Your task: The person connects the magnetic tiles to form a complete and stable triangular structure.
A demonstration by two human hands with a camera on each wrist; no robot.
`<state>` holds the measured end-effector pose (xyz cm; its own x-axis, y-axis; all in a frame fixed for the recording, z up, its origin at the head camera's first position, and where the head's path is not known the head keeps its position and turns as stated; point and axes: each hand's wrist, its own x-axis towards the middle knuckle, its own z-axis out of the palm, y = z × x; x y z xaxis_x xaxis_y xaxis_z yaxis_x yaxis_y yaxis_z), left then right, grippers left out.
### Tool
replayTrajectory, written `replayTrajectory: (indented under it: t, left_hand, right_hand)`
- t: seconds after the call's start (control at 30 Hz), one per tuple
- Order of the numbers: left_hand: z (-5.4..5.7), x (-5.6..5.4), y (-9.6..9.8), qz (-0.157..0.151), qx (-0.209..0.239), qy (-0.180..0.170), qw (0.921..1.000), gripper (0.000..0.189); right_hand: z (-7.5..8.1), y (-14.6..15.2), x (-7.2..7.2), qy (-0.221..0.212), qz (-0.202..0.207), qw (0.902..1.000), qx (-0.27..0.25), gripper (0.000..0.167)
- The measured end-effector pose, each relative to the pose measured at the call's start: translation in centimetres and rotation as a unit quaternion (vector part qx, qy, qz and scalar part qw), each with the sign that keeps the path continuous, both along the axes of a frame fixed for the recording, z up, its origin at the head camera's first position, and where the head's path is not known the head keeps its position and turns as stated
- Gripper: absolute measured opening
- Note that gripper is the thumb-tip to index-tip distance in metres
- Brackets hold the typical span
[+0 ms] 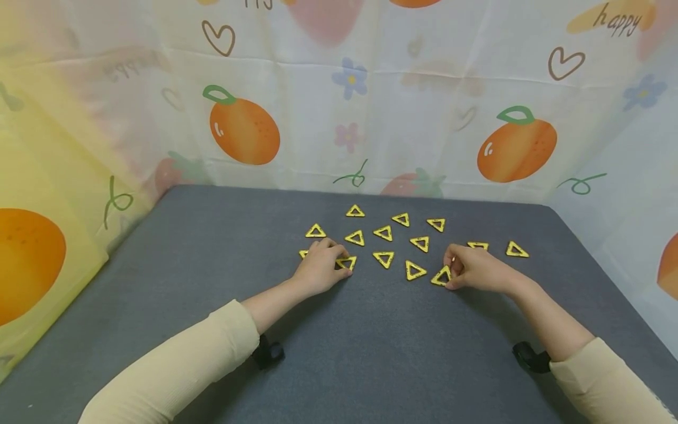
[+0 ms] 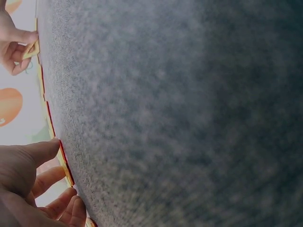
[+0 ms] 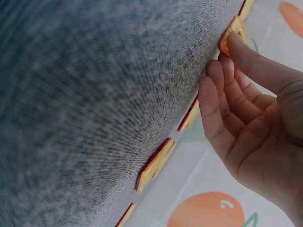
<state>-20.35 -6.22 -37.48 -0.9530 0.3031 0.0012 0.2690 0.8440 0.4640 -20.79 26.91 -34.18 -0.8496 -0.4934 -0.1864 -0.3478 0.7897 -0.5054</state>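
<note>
Several yellow hollow triangle pieces with red undersides lie scattered across the dark grey table [image 1: 339, 353]. My left hand [image 1: 319, 268] holds one yellow triangle [image 1: 354, 262] between thumb and index finger; in the left wrist view this triangle [image 2: 66, 162] stays flat on the table. Further right, my right hand [image 1: 477, 269] pinches another yellow triangle [image 1: 438, 274]. The right wrist view shows that triangle [image 3: 230, 33] tilted up, gripped at its near corner, with the other fingers loosely curled. Part of one triangle [image 1: 303, 254] is hidden behind the left hand.
Between the hands lie loose triangles, including one [image 1: 392, 259] and another [image 1: 408, 271]. Behind the right hand are a partly covered triangle [image 1: 478, 244] and a farther one [image 1: 517, 254]. A fruit-patterned curtain [image 1: 307, 135] borders the table's back and sides.
</note>
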Motion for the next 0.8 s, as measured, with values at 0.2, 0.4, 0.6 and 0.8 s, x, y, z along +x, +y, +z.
replayTrajectory:
  t: [0.2, 0.4, 0.6, 0.8]
  left_hand:
    - [-0.2, 0.0, 0.0, -0.005, 0.002, 0.007, 1.0000, 0.034]
    - [-0.3, 0.0, -0.1, -0.011, 0.000, 0.012, 0.9999, 0.034]
    - [-0.2, 0.0, -0.1, -0.013, 0.002, 0.015, 0.9998, 0.034]
    - [-0.2, 0.0, -0.2, -0.013, -0.002, 0.013, 0.9998, 0.034]
  right_hand:
    - [0.0, -0.1, -0.2, -0.003, 0.012, 0.9998, -0.014, 0.018]
    - [0.1, -1.8, -0.3, -0.024, 0.022, 0.9985, -0.044, 0.016]
    - [0.3, -4.3, 0.0, -0.059, 0.043, 0.9951, -0.066, 0.014]
    - [0.2, -6.9, 0.2, -0.080, 0.066, 0.9913, -0.081, 0.011]
